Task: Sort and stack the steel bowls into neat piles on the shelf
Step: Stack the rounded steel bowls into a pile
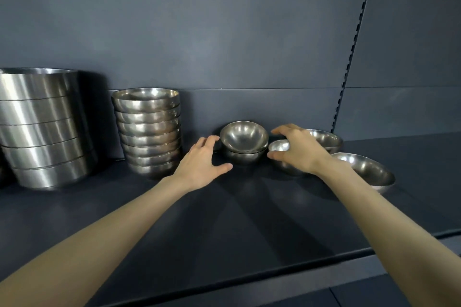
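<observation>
Head camera view, looking forward and down onto a dark blue-grey metal shelf (174, 227) with a matching back panel (224, 32) behind it. Two bare forearms reach in from the bottom corners toward the middle of the shelf.

At the far left stands a tall pile of large straight-sided steel bowls (42, 129), nested one inside another. Just to its right is a neat stack of rounded mid-sized steel bowls (149, 132), roughly eight or nine high.

Near the centre, close to the back panel, sits a short pile of two small round steel bowls (244, 143), the upper one nested in the lower and tilted slightly.

The left hand (202, 162) is palm down just left of this short pile, fingers spread apart, thumb pointing right toward its base. It holds nothing; whether the fingertips touch the bowls cannot be told.

The right hand (296, 149) hovers, fingers and thumb curved and apart, over a small loose steel bowl (280, 154) just right of the short pile. It is not closed on it.

Behind that hand another loose steel bowl (326, 138) is partly hidden. A wider shallow steel bowl (366, 171) rests further right, beside the right wrist.
</observation>
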`<state>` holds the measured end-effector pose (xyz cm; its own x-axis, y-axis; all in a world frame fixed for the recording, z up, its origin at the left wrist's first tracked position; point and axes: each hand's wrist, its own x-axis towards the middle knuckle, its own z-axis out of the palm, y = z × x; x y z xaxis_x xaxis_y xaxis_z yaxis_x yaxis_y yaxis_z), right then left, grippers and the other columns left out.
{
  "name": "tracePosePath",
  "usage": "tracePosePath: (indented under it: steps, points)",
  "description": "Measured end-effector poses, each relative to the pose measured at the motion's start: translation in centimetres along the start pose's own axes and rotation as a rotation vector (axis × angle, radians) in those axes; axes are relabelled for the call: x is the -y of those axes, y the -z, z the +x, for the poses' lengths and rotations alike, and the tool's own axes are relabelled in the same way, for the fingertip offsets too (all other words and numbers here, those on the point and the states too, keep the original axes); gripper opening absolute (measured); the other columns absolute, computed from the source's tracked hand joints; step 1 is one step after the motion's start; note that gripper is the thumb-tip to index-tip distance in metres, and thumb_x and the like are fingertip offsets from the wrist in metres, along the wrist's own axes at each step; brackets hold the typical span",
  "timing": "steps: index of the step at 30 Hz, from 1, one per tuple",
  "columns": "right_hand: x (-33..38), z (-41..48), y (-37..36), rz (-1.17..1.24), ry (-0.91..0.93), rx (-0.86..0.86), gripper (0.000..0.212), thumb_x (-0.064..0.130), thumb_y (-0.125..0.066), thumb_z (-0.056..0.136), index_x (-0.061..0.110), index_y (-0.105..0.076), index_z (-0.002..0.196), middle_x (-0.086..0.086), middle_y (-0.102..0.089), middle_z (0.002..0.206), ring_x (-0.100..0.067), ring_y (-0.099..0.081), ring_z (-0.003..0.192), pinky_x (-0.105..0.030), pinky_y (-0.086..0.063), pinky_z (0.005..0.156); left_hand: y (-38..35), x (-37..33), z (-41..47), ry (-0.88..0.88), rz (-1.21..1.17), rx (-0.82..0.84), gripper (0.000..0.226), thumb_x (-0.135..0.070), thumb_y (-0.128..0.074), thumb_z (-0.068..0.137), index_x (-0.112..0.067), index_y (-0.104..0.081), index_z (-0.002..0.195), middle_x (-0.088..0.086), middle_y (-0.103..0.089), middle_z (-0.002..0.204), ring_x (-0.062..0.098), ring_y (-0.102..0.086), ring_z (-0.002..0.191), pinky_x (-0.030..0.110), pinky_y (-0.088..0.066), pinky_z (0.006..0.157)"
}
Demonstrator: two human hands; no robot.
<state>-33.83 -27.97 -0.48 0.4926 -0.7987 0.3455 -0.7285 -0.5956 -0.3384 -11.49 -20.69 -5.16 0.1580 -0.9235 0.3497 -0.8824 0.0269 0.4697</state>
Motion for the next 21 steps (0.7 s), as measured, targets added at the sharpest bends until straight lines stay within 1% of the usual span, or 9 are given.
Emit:
tracePosePath:
  steps: [5, 9, 11, 14, 16, 17, 18, 19, 21]
  points:
    - [-1.2, 2.5, -1.5, 0.039, -0.044, 0.01, 0.056, 0.032, -0.075, 0.082, 0.017, -0.054, 0.131, -0.007, -0.052, 0.137, -0.025, -0.049, 0.125, -0.03, -0.037, 0.097, -2.6, 1.5, 3.0, 0.032, -0.174, 0.044, 0.095, -0.047, -0.076, 0.074, -0.02, -0.021, 0.147, 0.007, -0.038, 0.146, 0.023, -0.042, 0.131, 0.041, -0.038, 0.107]
    - [-1.9, 3.7, -2.3, 0.074, -0.048, 0.038, 0.059, 0.033, -0.078, 0.079, 0.019, -0.054, 0.131, -0.005, -0.056, 0.133, -0.023, -0.048, 0.124, -0.026, -0.035, 0.095, -4.1, 2.2, 4.4, 0.059, -0.329, 0.069, 0.119, -0.05, -0.079, 0.068, -0.019, 0.0, 0.152, 0.005, -0.028, 0.154, 0.02, -0.034, 0.138, 0.038, -0.032, 0.113]
    - [-2.1, 4.0, -2.6, 0.109, -0.039, 0.036, 0.058, 0.034, -0.079, 0.078, 0.021, -0.055, 0.129, -0.003, -0.059, 0.128, -0.02, -0.05, 0.121, -0.026, -0.037, 0.094, -4.5, 2.4, 4.7, 0.066, -0.365, 0.087, 0.126, -0.052, -0.081, 0.065, -0.018, 0.003, 0.152, 0.003, -0.026, 0.155, 0.019, -0.031, 0.14, 0.038, -0.029, 0.114]
    - [-2.1, 4.2, -2.8, 0.165, -0.029, 0.046, 0.062, 0.034, -0.081, 0.075, 0.019, -0.055, 0.13, 0.001, -0.065, 0.118, -0.012, -0.056, 0.109, -0.019, -0.035, 0.086, -4.9, 2.7, 5.0, 0.079, -0.435, 0.099, 0.125, -0.05, -0.083, 0.062, -0.017, -0.004, 0.153, -0.001, -0.036, 0.15, 0.016, -0.036, 0.136, 0.032, -0.033, 0.111]
    - [-2.1, 4.4, -2.9, 0.182, -0.031, 0.061, 0.067, 0.035, -0.082, 0.074, 0.02, -0.054, 0.133, 0.001, -0.067, 0.115, -0.006, -0.054, 0.101, -0.015, -0.034, 0.081, -4.9, 2.8, 5.1, 0.078, -0.466, 0.1, 0.116, -0.046, -0.085, 0.062, -0.017, -0.016, 0.15, -0.012, -0.048, 0.134, 0.01, -0.046, 0.126, 0.015, -0.04, 0.097]
    - [-2.1, 4.4, -2.9, 0.193, -0.034, 0.066, 0.068, 0.035, -0.082, 0.073, 0.021, -0.053, 0.133, 0.001, -0.068, 0.114, -0.005, -0.054, 0.098, -0.013, -0.034, 0.079, -4.9, 2.8, 5.1, 0.074, -0.477, 0.101, 0.11, -0.044, -0.085, 0.062, -0.018, -0.021, 0.148, -0.02, -0.05, 0.123, 0.005, -0.05, 0.117, 0.007, -0.041, 0.086]
    - [-2.0, 4.5, -2.9, 0.206, -0.036, 0.069, 0.069, 0.036, -0.082, 0.073, 0.021, -0.053, 0.133, 0.001, -0.068, 0.114, -0.006, -0.055, 0.097, -0.012, -0.034, 0.077, -4.8, 2.9, 5.1, 0.071, -0.495, 0.104, 0.108, -0.041, -0.086, 0.062, -0.018, -0.024, 0.146, -0.024, -0.05, 0.115, -0.001, -0.052, 0.109, 0.003, -0.041, 0.079]
    - [-2.0, 4.5, -2.9, 0.219, -0.035, 0.069, 0.07, 0.036, -0.083, 0.072, 0.021, -0.053, 0.133, 0.002, -0.067, 0.116, -0.007, -0.057, 0.097, -0.011, -0.034, 0.076, -4.8, 2.9, 5.1, 0.073, -0.523, 0.109, 0.107, -0.039, -0.087, 0.061, -0.018, -0.025, 0.146, -0.022, -0.051, 0.113, -0.002, -0.053, 0.106, 0.005, -0.042, 0.081]
    - [-1.8, 4.5, -2.9, 0.226, -0.033, 0.06, 0.069, 0.034, -0.084, 0.071, 0.02, -0.055, 0.132, 0.005, -0.065, 0.12, -0.01, -0.062, 0.1, -0.003, -0.035, 0.074, -4.7, 3.0, 5.3, 0.087, -0.566, 0.12, 0.107, -0.037, -0.088, 0.061, -0.014, -0.026, 0.146, -0.013, -0.055, 0.118, 0.005, -0.055, 0.109, 0.021, -0.046, 0.096]
